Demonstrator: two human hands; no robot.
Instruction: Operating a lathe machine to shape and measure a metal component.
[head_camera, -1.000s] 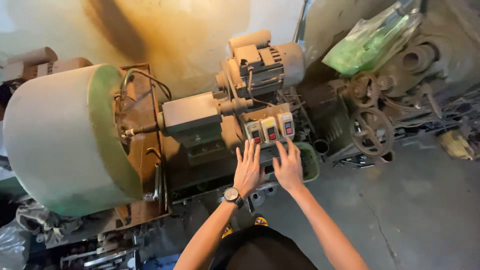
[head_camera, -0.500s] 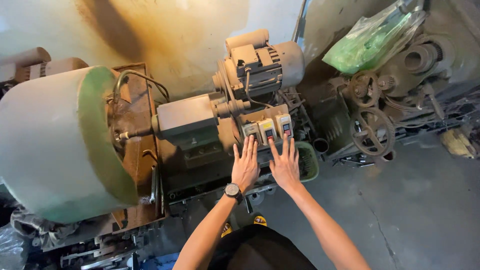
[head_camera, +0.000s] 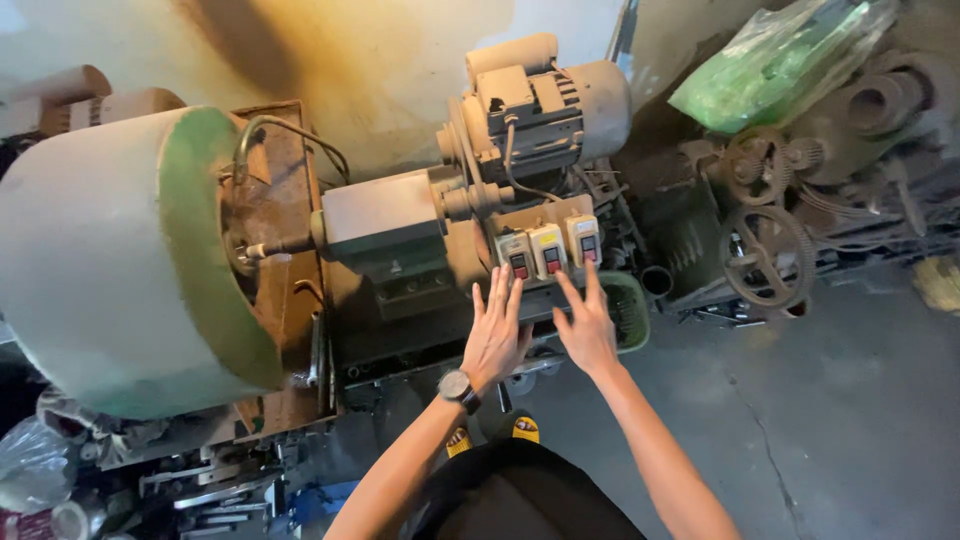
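Both my hands reach toward a row of three small switch boxes (head_camera: 548, 249) with red and dark buttons, mounted on a dusty old machine (head_camera: 400, 240). My left hand (head_camera: 496, 330), with a wristwatch (head_camera: 457, 386) on its wrist, has its fingers spread just below the leftmost box. My right hand (head_camera: 586, 322) is also spread, fingertips close under the rightmost box. Neither hand holds anything. Whether the fingertips touch the boxes is unclear.
A large white and green drum (head_camera: 120, 260) fills the left. An electric motor (head_camera: 545, 100) sits behind the switches. Rusty gears and wheels (head_camera: 765, 250) and a green plastic bag (head_camera: 770, 70) lie at the right. A green basket (head_camera: 628, 310) sits under my right hand. Concrete floor (head_camera: 820, 420) lies at right.
Both hands have drawn slightly down from the switch boxes and stay spread. The view has shifted a little; the machine looks the same.
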